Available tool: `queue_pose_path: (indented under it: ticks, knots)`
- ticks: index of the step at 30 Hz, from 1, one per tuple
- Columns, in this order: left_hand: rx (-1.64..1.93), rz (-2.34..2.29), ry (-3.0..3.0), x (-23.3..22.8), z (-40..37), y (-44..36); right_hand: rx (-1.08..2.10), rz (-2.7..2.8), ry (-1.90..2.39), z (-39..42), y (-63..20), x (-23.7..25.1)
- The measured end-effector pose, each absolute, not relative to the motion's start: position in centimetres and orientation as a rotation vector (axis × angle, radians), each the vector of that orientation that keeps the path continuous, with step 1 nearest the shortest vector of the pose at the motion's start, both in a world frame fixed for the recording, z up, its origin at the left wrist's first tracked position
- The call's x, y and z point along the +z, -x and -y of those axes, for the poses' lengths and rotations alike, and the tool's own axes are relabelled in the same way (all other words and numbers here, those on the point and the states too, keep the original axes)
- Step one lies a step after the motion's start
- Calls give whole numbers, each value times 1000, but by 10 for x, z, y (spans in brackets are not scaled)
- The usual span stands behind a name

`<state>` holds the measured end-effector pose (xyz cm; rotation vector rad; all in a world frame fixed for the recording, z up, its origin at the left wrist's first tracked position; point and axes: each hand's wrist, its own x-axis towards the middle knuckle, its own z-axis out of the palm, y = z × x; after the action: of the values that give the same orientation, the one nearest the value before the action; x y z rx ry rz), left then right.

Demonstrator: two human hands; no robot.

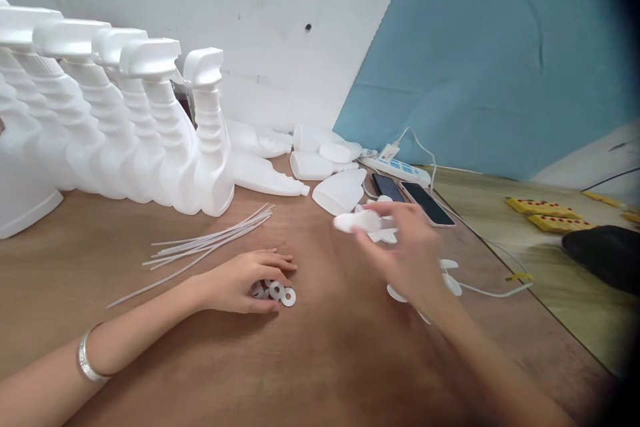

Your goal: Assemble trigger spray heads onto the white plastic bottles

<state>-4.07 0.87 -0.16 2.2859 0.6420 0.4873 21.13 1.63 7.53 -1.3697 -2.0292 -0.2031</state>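
We see our left hand lying on the brown worktop, its fingers curled loosely over a small pile of white rings. The rings are flat and round, each with a hole in the middle, and some peek out from under the fingertips. A silver bangle sits on that wrist.

Our right hand is up above the worktop and looks blurry. Its fingers are closed around a small white sprayer top, which is smooth plastic and points to the left. More white sprayer tops lie just under and beside this hand.

Thin white tubes lie in a loose bunch near the left hand. Behind them stands a row of white spray bottles with tops on, and more bottles without tops lie on their sides. Two dark phones and a white power strip lie near the blue wall
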Motion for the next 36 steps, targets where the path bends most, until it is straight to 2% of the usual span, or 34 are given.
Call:
queue_pose_path:
  ticks: [5, 12, 24, 36]
  knots:
    - [558, -646, -2140, 0, -11, 41, 131, 2290, 1175, -20, -165, 32]
    - [537, -744, -2160, 7, -14, 45, 152, 2190, 1104, -29, -158, -8]
    - [434, -795, -2050, 9, -24, 46, 113, 2233, 1008, -26, -161, -10]
    - [832, -1230, -1572, 25, -9, 24, 164, 2230, 855, -25, -161, -15]
